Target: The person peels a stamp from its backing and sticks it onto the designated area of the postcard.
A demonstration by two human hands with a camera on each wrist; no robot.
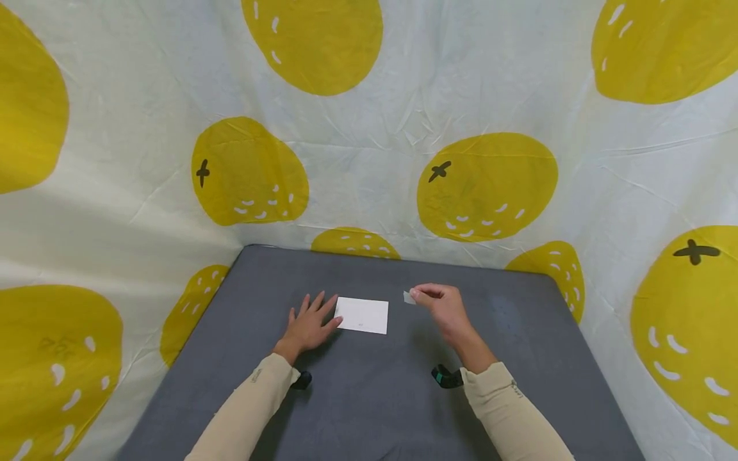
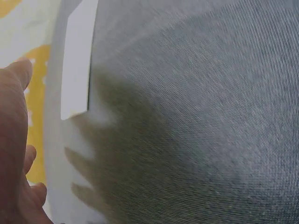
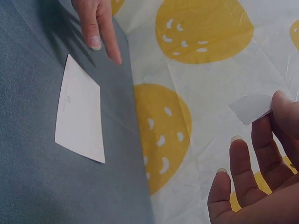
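Observation:
A white card (image 1: 363,315) with a small faint mark near its lower edge lies flat on the grey surface. My left hand (image 1: 308,328) is spread just left of it, fingers extended, thumb over the card's left edge in the head view. The right wrist view shows that hand (image 3: 98,23) above the cloth and apart from the card (image 3: 79,112). To the right of the card, my right hand (image 1: 450,314) pinches a short piece of pale tape (image 3: 252,108) between thumb and index finger. The tape has a jagged cut edge, and its free end points toward the card.
Dark grey cloth (image 1: 357,410) covers the table. Behind and at both sides hangs a white curtain (image 1: 363,173) with big yellow fruit prints, meeting the table's edges. A dark strap (image 1: 446,376) shows at the right wrist.

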